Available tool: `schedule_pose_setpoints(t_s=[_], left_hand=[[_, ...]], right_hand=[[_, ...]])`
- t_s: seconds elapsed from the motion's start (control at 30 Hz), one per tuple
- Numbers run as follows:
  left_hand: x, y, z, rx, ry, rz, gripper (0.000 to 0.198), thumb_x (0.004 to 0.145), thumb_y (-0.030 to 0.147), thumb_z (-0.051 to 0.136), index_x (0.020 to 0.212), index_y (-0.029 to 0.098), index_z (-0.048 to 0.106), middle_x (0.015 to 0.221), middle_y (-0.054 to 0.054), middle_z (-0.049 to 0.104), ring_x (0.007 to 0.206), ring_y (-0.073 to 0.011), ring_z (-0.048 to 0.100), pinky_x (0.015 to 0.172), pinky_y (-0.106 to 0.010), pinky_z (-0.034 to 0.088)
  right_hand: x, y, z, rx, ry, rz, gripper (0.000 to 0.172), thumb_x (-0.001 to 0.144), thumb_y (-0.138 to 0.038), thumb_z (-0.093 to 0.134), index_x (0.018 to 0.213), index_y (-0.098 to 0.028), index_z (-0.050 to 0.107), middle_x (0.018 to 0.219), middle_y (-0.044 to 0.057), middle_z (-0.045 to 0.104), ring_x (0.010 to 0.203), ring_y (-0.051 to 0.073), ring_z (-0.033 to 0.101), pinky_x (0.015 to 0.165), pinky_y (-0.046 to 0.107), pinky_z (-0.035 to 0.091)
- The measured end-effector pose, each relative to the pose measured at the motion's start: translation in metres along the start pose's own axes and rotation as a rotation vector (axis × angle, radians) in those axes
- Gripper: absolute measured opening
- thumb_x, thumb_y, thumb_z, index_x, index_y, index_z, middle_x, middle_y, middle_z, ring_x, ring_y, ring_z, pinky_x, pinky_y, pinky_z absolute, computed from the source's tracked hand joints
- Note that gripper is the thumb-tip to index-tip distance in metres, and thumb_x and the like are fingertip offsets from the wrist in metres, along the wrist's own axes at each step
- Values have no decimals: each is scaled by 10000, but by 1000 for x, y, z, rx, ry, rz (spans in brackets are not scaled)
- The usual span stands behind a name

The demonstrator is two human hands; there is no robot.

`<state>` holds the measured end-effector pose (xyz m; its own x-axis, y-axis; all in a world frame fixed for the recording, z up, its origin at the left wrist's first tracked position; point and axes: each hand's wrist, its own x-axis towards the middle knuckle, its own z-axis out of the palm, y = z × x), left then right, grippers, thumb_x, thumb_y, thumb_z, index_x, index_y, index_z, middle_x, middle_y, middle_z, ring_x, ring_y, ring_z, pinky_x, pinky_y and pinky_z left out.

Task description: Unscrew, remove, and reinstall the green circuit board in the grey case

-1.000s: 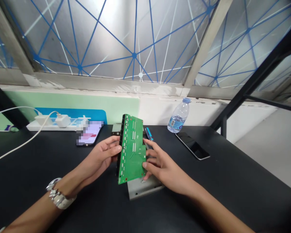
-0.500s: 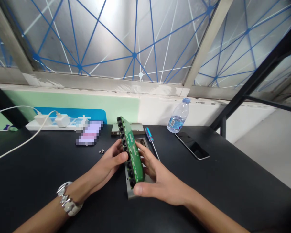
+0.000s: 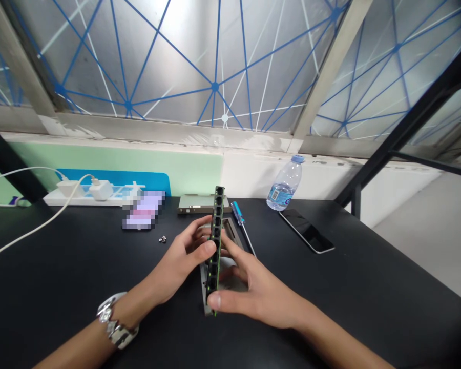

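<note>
Both hands grip a circuit board (image 3: 216,220), turned on edge so that its row of black ports faces me. My left hand (image 3: 188,256) closes on its left side, thumb against the ports. From the right, my right hand (image 3: 249,282) holds it, thumb at the near end and fingers on the side turned away from me. Below the board lies a grey metal casing (image 3: 232,233) on the table, partly covered by the hands. A screwdriver (image 3: 243,221) with a blue handle lies just right of the casing. Several small screws (image 3: 162,239) sit left of my left hand.
Behind the board lies a flat metal cover (image 3: 192,203). A water bottle (image 3: 284,187) and a dark phone (image 3: 307,233) are on the right of the black table (image 3: 353,297). At the back left are a blurred-out phone (image 3: 144,210) and a white power strip (image 3: 54,197) with cables.
The board has turned from a tilt showing its green face to nearly edge-on, its far end swinging right. My left hand has shifted right with it.
</note>
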<state>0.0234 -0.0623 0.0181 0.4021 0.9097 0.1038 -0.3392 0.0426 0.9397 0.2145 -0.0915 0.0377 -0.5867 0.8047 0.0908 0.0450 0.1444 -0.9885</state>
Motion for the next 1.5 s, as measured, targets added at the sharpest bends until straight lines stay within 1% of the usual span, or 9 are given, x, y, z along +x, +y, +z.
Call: schedule_pose_setpoints(t_s=[0.27, 0.53, 0.73, 0.87, 0.93, 1.03, 1.17, 1.37, 1.5], left_hand=[[-1, 1, -1, 50, 10, 20, 525, 906, 421, 655, 1381, 245, 517, 1373, -100, 601, 1250, -291, 566, 1074, -414, 423], [-1, 0, -5, 92, 54, 8, 482, 931, 416, 623, 1371, 252, 518, 1364, -92, 606, 1276, -283, 546, 1120, -435, 373], [2, 6, 0, 110, 72, -16, 469, 924, 398, 633, 1360, 259, 528, 1384, -101, 585, 1259, -293, 549, 1012, -414, 469], [2, 14, -1, 107, 114, -54, 498, 902, 406, 656, 1363, 267, 529, 1427, -105, 547, 1284, -314, 519, 967, -416, 485], [1, 19, -4, 103, 137, -84, 504, 900, 416, 653, 1366, 267, 530, 1426, -111, 545, 1291, -326, 508, 960, -434, 480], [-1, 27, -11, 121, 143, -129, 496, 900, 424, 647, 1357, 257, 550, 1409, -122, 557, 1287, -341, 504, 928, -434, 485], [-2, 35, -21, 132, 103, -119, 464, 923, 410, 618, 1363, 277, 556, 1387, -116, 570, 1234, -331, 539, 894, -423, 498], [0, 36, -29, 37, 68, -134, 350, 938, 364, 602, 1266, 244, 624, 1253, -111, 638, 1087, -273, 614, 834, -382, 523], [2, 31, -24, -60, -16, -203, 317, 955, 344, 569, 1225, 203, 656, 1234, -117, 662, 1120, -270, 612, 944, -414, 486]], right_hand=[[1, -4, -2, -8, 4, 23, 876, 784, -285, 790, 1529, -314, 330, 1435, 95, 486, 1191, 257, 542, 957, 439, 523], [1, -5, -3, 4, 14, 73, 922, 787, -337, 786, 1552, -286, 275, 1428, 105, 506, 1172, 250, 547, 986, 466, 497], [-1, -9, -3, 19, 18, 41, 738, 845, -315, 735, 1501, -224, 411, 1311, 99, 609, 1135, 244, 602, 1027, 443, 472], [0, -13, -3, 87, 38, 32, 575, 832, -307, 749, 1374, -225, 573, 1193, 59, 668, 1085, 232, 625, 955, 379, 501], [0, -15, -7, 85, 71, 46, 475, 851, -323, 730, 1305, -223, 629, 1054, 36, 703, 968, 205, 644, 884, 349, 510], [0, -15, -15, 58, 111, 56, 329, 899, -365, 668, 1170, -181, 699, 851, 16, 686, 761, 151, 597, 741, 294, 490], [3, -10, -26, 27, 150, 88, 301, 916, -413, 632, 1044, -149, 700, 745, -2, 607, 628, 100, 480, 577, 222, 411], [7, 2, -30, 80, 221, 104, 310, 852, -439, 704, 989, -185, 589, 693, -37, 500, 628, 108, 479, 561, 218, 438], [6, 0, -30, 95, 194, 19, 254, 890, -381, 682, 1004, -186, 566, 771, -18, 570, 713, 116, 542, 623, 224, 433]])
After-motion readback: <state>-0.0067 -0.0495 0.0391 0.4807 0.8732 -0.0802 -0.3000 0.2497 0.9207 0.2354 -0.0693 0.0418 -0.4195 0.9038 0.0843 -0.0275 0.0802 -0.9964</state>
